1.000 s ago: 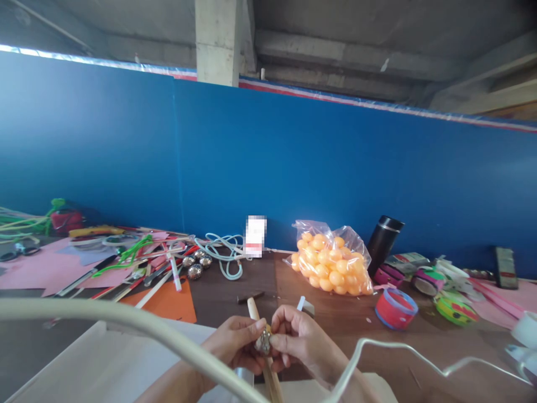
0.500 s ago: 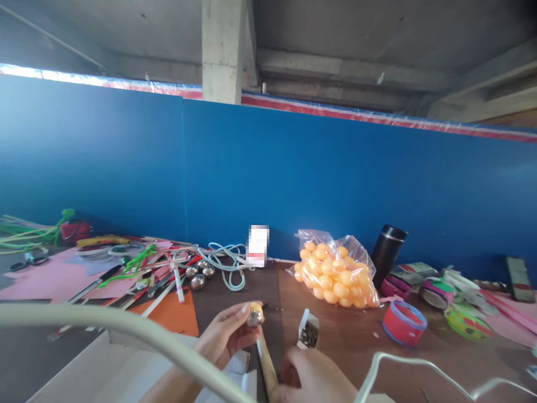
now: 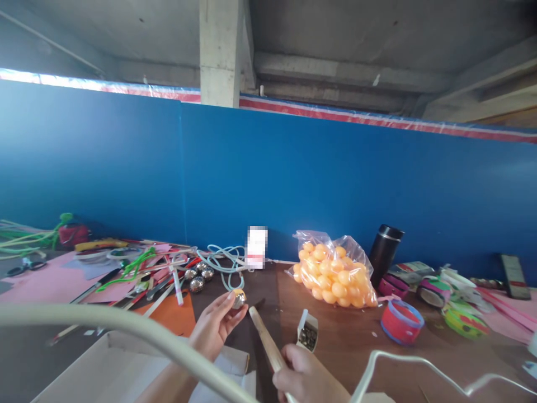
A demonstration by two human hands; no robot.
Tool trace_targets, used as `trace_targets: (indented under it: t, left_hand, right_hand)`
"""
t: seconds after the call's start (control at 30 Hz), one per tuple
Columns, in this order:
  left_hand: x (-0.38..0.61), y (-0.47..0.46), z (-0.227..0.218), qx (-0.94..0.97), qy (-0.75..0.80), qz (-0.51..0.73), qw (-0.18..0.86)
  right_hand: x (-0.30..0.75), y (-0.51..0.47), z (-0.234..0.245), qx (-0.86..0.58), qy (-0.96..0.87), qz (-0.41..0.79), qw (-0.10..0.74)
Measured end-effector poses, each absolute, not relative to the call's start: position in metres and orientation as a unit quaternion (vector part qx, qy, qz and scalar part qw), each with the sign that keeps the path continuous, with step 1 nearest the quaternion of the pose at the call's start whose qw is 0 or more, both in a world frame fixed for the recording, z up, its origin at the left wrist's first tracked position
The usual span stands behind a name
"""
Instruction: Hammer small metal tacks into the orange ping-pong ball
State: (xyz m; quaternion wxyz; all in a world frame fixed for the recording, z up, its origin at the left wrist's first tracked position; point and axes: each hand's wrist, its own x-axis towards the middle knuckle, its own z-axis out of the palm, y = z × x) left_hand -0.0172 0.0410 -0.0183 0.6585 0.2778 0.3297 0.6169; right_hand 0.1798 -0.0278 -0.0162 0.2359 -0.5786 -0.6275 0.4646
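Note:
My left hand (image 3: pixel 213 327) pinches a small ball (image 3: pixel 239 298), orange with a shiny silver covering, at its fingertips and holds it out over the brown table (image 3: pixel 348 347). My right hand (image 3: pixel 308 378) is closed round the wooden handle of a small hammer (image 3: pixel 264 338), whose dark head lies just right of the ball. A small open white box of dark tacks (image 3: pixel 308 334) stands beside my right hand. Three silver-covered balls (image 3: pixel 198 278) lie further back on the left.
A clear bag of orange balls (image 3: pixel 333 272), a black flask (image 3: pixel 385 250), tape rolls (image 3: pixel 401 323), a coiled pale cord (image 3: pixel 224 258), and pink and orange paper with sticks and tools (image 3: pixel 126 268) crowd the table. A white box (image 3: pixel 121 366) sits near me. A blue wall stands behind.
My hands have parted. The left hand carried the ball away from me and to the left. The right hand let go of the ball and took hold of the hammer handle.

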Motion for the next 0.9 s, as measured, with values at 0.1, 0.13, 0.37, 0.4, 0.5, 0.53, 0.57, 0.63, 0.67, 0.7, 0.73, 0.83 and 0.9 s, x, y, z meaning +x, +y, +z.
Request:
trace_targets:
  t: [0.1, 0.13, 0.37, 0.4, 0.5, 0.53, 0.57, 0.63, 0.67, 0.7, 0.73, 0.83, 0.9]
  left_hand:
    - [-0.017, 0.044, -0.021, 0.263, 0.32, 0.626, 0.661]
    - [-0.018, 0.045, -0.022, 0.257, 0.313, 0.63, 0.663]
    - [-0.018, 0.05, -0.03, 0.244, 0.3, 0.638, 0.666]
    - [-0.018, 0.051, -0.031, 0.244, 0.301, 0.639, 0.665]
    - [-0.019, 0.051, -0.032, 0.24, 0.302, 0.643, 0.662]
    - [-0.019, 0.051, -0.031, 0.237, 0.301, 0.645, 0.661]
    - [-0.019, 0.051, -0.031, 0.233, 0.3, 0.647, 0.661]
    - [-0.019, 0.051, -0.03, 0.223, 0.301, 0.649, 0.663]
    - [-0.019, 0.051, -0.029, 0.218, 0.303, 0.647, 0.665]
    - [-0.019, 0.051, -0.029, 0.214, 0.305, 0.646, 0.666]
    - [-0.019, 0.051, -0.029, 0.21, 0.307, 0.645, 0.668]
    - [-0.018, 0.052, -0.028, 0.201, 0.305, 0.648, 0.668]
    - [-0.018, 0.052, -0.028, 0.199, 0.301, 0.651, 0.668]
  right_hand:
    - [0.178, -0.028, -0.005, -0.572, -0.577, 0.512, 0.279]
    - [0.177, -0.028, -0.001, -0.563, -0.581, 0.507, 0.297]
    - [0.179, -0.031, 0.007, -0.497, -0.63, 0.48, 0.354]
    - [0.179, -0.03, 0.006, -0.497, -0.639, 0.471, 0.351]
    - [0.178, -0.03, 0.003, -0.514, -0.668, 0.431, 0.322]
    - [0.178, -0.03, 0.002, -0.523, -0.677, 0.415, 0.309]
    - [0.177, -0.031, 0.002, -0.53, -0.685, 0.401, 0.3]
    - [0.176, -0.032, 0.003, -0.537, -0.691, 0.385, 0.293]
    - [0.176, -0.032, 0.003, -0.538, -0.692, 0.383, 0.292]
    - [0.176, -0.033, 0.003, -0.539, -0.691, 0.382, 0.293]
    - [0.177, -0.033, 0.003, -0.538, -0.692, 0.381, 0.294]
    - [0.178, -0.033, 0.001, -0.539, -0.703, 0.362, 0.291]
    - [0.178, -0.033, 0.0, -0.546, -0.706, 0.351, 0.283]
